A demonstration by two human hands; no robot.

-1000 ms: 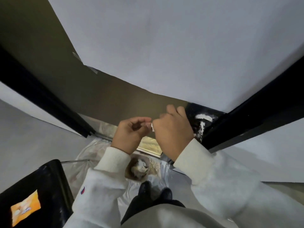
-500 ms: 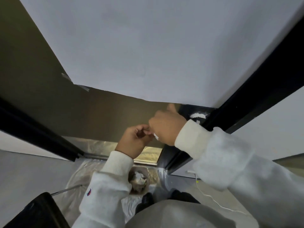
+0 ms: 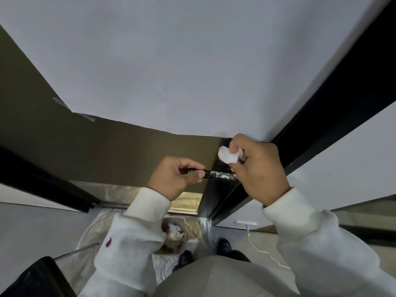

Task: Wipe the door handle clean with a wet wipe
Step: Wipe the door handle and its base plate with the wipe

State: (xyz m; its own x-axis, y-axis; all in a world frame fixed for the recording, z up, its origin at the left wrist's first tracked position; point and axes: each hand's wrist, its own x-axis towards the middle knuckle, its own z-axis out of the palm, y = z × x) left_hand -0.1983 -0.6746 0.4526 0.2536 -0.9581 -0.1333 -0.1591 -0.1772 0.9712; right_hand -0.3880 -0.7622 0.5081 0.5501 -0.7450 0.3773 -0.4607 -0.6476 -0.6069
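A black lever door handle [image 3: 220,175], smeared with white residue, sticks out level from the dark door edge. My left hand [image 3: 177,177] grips its free left end. My right hand [image 3: 260,168] sits at the handle's right end near the door and holds a bunched white wet wipe [image 3: 227,154] between thumb and fingers, just above the handle. The wipe is not touching the smeared part. The handle's base and plate are hidden behind my right hand.
A white sheet [image 3: 192,61] covers the upper door. On the floor below stand a small beige bin [image 3: 174,234] with used wipes on clear plastic sheeting, my shoes [image 3: 224,246], a white cable [image 3: 260,249], and a black object [image 3: 38,277] at lower left.
My hands have separated: the left now grips the handle's end and the right has lifted with the wipe, exposing the smeared handle. The view has tilted upward slightly.
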